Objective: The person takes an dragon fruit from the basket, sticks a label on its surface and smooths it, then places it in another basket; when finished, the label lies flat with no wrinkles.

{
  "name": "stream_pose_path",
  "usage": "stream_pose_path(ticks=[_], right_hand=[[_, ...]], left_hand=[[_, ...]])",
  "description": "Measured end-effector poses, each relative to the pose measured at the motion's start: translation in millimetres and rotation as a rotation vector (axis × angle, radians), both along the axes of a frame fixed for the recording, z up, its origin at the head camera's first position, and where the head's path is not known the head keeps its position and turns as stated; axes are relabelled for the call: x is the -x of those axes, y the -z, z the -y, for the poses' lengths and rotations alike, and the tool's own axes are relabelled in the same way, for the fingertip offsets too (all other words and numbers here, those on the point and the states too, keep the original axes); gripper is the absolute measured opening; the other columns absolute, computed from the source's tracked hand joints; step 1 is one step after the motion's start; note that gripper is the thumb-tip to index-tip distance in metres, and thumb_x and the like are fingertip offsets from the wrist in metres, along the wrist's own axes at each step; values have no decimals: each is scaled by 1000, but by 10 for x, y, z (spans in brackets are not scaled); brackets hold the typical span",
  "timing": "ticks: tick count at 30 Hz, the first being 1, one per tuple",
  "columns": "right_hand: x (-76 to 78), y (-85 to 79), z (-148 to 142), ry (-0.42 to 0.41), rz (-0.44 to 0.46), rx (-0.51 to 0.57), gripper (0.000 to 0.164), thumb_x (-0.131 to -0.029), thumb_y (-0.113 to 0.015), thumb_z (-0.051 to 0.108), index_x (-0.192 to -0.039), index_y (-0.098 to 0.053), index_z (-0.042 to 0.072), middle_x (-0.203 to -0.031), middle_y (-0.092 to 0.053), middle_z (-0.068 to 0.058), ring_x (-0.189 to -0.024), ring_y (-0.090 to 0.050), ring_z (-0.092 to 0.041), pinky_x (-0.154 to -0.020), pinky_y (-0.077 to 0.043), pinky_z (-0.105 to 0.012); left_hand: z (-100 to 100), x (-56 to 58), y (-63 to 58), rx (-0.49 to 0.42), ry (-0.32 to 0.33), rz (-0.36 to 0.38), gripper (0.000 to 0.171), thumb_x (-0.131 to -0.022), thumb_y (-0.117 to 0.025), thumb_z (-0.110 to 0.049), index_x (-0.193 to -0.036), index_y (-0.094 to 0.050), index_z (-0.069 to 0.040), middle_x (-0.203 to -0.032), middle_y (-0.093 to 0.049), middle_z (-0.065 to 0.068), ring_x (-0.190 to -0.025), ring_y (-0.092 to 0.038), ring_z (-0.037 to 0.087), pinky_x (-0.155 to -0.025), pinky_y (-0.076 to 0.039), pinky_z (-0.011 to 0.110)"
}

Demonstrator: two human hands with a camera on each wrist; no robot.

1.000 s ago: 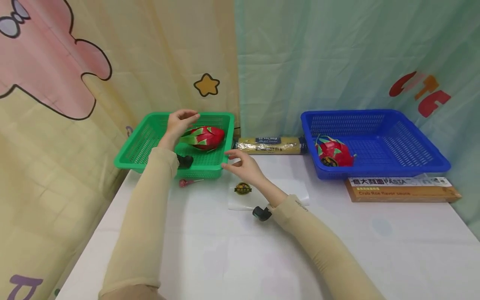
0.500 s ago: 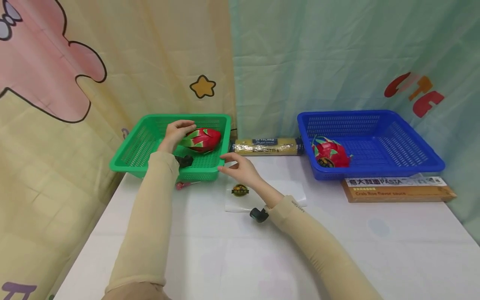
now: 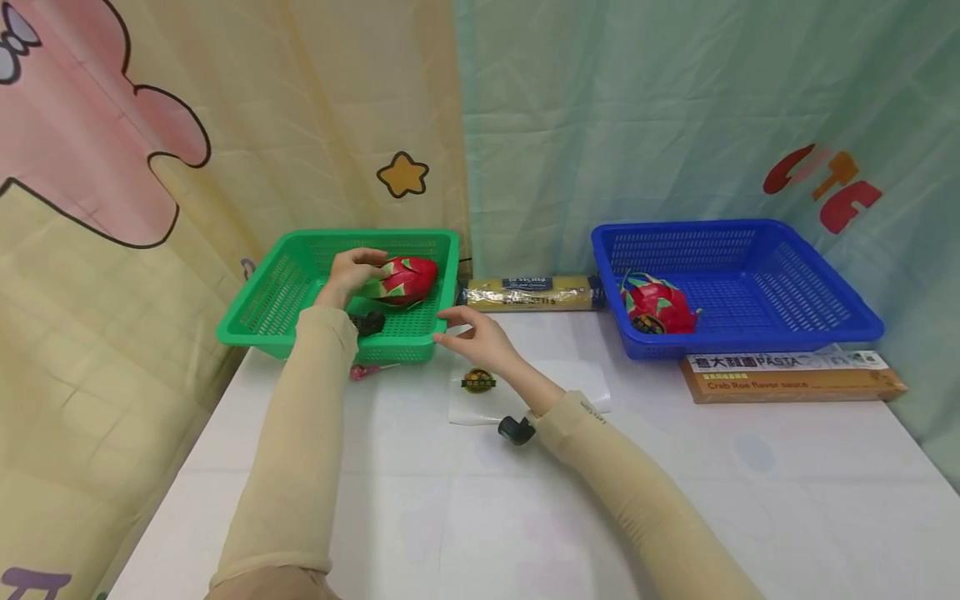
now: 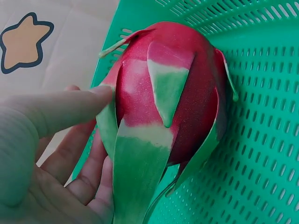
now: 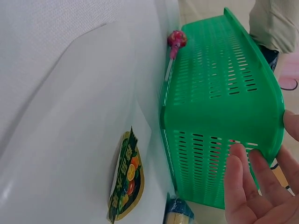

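In the green basket (image 3: 264, 332) lies a dragon fruit (image 3: 412, 280), red with green-tipped scales. My left hand (image 3: 352, 273) is at its leafy left end. The left wrist view shows thumb and fingers around a green scale of the dragon fruit (image 4: 163, 84), though some fingertips are hidden behind it. My right hand (image 3: 483, 340) holds the near right corner of the basket's rim. In the right wrist view the thumb and fingers lie on either side of the green basket's rim (image 5: 275, 112).
A blue basket (image 3: 780, 337) at right holds another dragon fruit (image 3: 663, 307). A spaghetti packet (image 3: 528, 294) lies between the baskets. A pasta box (image 3: 795, 386) sits before the blue one. A lollipop (image 3: 360, 372) and a clear bag with a fruit label (image 3: 478, 381) lie in front.
My left hand has lowered into the green basket onto the dragon fruit's leafy end. The right hand stays at the basket's corner. The whole view has shifted slightly.
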State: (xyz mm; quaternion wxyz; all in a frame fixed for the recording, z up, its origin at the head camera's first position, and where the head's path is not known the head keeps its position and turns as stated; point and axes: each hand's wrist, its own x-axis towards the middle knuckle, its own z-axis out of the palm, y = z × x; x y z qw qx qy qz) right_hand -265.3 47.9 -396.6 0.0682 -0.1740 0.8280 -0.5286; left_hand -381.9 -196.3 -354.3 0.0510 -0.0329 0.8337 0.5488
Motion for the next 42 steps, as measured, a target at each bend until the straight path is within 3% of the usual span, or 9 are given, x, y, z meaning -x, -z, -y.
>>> stream_pose_path(ticks=[7, 12, 18, 22, 27, 31, 34, 38, 42], right_hand=[[-8, 16, 12, 2, -6, 2, 47, -90, -63, 35, -132, -53, 15, -119, -58, -2, -97, -59, -18, -82, -49, -31], [-7, 12, 11, -4, -4, 5, 48, -91, -62, 34, -132, -52, 14, -119, -58, -3, -97, -59, -19, -81, -49, -31], [-11, 26, 24, -18, -3, 12, 47, -91, -62, 33, -132, -52, 14, -122, -57, -9, -100, -58, -20, -83, -48, -31], [-12, 16, 43, -28, -15, -2, 47, -91, -62, 33, -132, -52, 15, -123, -57, -8, -103, -57, -21, -84, -48, -30], [-16, -18, 14, 3, -30, -24, 45, -90, -64, 35, -130, -54, 18, -118, -58, -2, -101, -58, -19, -83, -48, -30], [-30, -70, -29, 91, -59, 11, 43, -86, -68, 37, -123, -59, 16, -113, -62, -2, -93, -61, -17, -79, -49, -30], [-53, -155, -113, 187, -94, 95, 41, -85, -69, 38, -116, -62, 13, -107, -65, -1, -89, -62, -15, -77, -50, -30], [-130, -325, -286, 212, -104, 248, 43, -87, -67, 36, -120, -56, 10, -108, -63, -4, -89, -64, -20, -75, -52, -31], [-305, -481, -479, 178, -117, 342, 51, -88, -67, 26, -130, -43, 9, -119, -56, -11, -95, -62, -27, -74, -53, -32]], left_hand=[[-30, 15, 33, 16, -29, -8, 39, -87, -65, -4, -126, -58, -4, -130, -54, 15, -121, -45, 27, -98, -39, 38], [-65, 24, 37, 39, -59, -10, 37, -85, -68, -7, -120, -60, -3, -117, -59, 13, -111, -49, 25, -90, -43, 35], [-40, 4, 24, 22, -80, -5, 32, -84, -70, -11, -114, -64, -2, -115, -57, 8, -114, -45, 24, -91, -42, 35], [3, -29, -89, -2, -80, -4, 32, -86, -69, -14, -115, -64, -2, -125, -50, 8, -119, -41, 25, -94, -41, 37], [-14, -96, -385, -39, -33, -39, 31, -86, -69, -18, -113, -63, -4, -129, -48, 7, -123, -38, 24, -98, -37, 38], [-55, -268, -650, -86, -6, -81, 20, -84, -71, -16, -102, -68, -9, -118, -51, 1, -118, -40, 21, -99, -35, 37], [-144, -463, -781, -113, 16, -161, 13, -82, -73, -13, -94, -71, -8, -102, -58, -3, -105, -47, 18, -90, -40, 34], [-322, -829, -863, -150, 74, -250, 12, -80, -75, -13, -89, -72, -5, -84, -65, -6, -88, -57, 14, -74, -47, 26], [-520, -1261, -854, -252, 171, -261, 3, -81, -74, -8, -81, -71, -8, -84, -69, -3, -85, -62, 16, -68, -51, 25]])
